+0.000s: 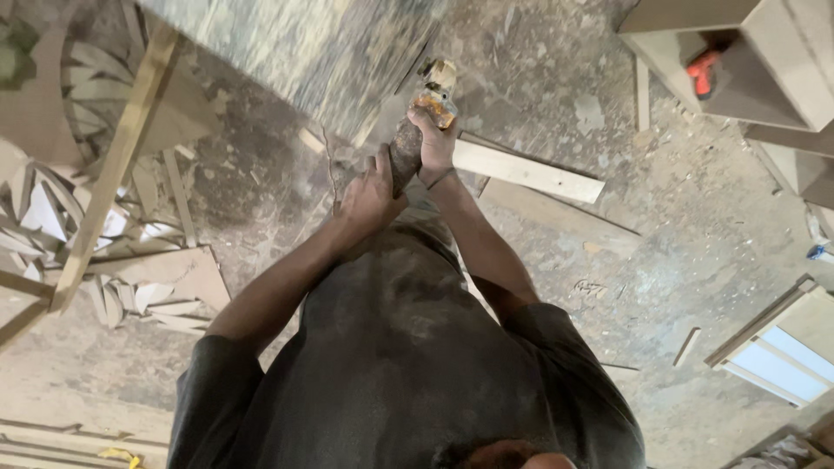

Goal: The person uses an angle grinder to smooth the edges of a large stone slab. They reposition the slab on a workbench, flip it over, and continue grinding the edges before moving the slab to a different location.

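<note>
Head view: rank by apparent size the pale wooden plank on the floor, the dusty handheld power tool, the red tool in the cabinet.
1. Pale wooden plank
2. Dusty handheld power tool, partly hidden by both hands and nearer the camera, so unsure against the plank
3. Red tool

A single head-worn view looks steeply down from above the person's dark shirt [408,365], close to the torso, facing forward over it to the dusty floor [695,226]; both forearms reach ahead of the shirt.

Two hands: left hand [369,195], right hand [434,130]; one power tool [417,130]; one plank [528,171]; one red drill [705,74]
</note>
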